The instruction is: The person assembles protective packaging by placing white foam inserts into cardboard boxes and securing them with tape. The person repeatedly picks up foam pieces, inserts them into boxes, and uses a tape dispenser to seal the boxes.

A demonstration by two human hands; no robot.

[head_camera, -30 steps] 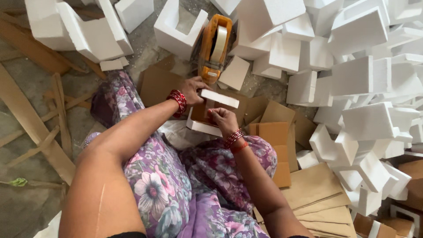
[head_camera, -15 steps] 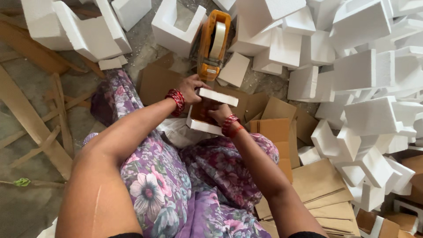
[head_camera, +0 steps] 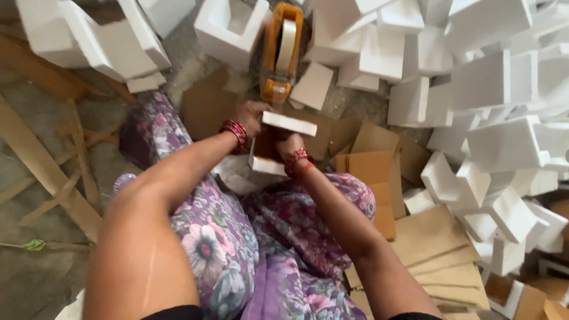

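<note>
- Nearest, two bare arms reached out over a purple floral garment [head_camera: 237, 249], above a dusty grey floor [head_camera: 35, 278].
- Flat brown cardboard sheets [head_camera: 438, 243] lay stacked to the right, wooden slats [head_camera: 47, 178] to the left.
- In the middle, the left hand [head_camera: 252, 115] gripped the left end of one white foam strip [head_camera: 289, 123], its long axis running left to right.
- The right hand [head_camera: 290, 145] was curled beneath it; what it held could not be told.
- Farther off stood one orange tape dispenser [head_camera: 278, 53], its long axis running near to far.
- Beyond and to the right, white foam blocks [head_camera: 486, 83] were heaped, too many to count.
</note>
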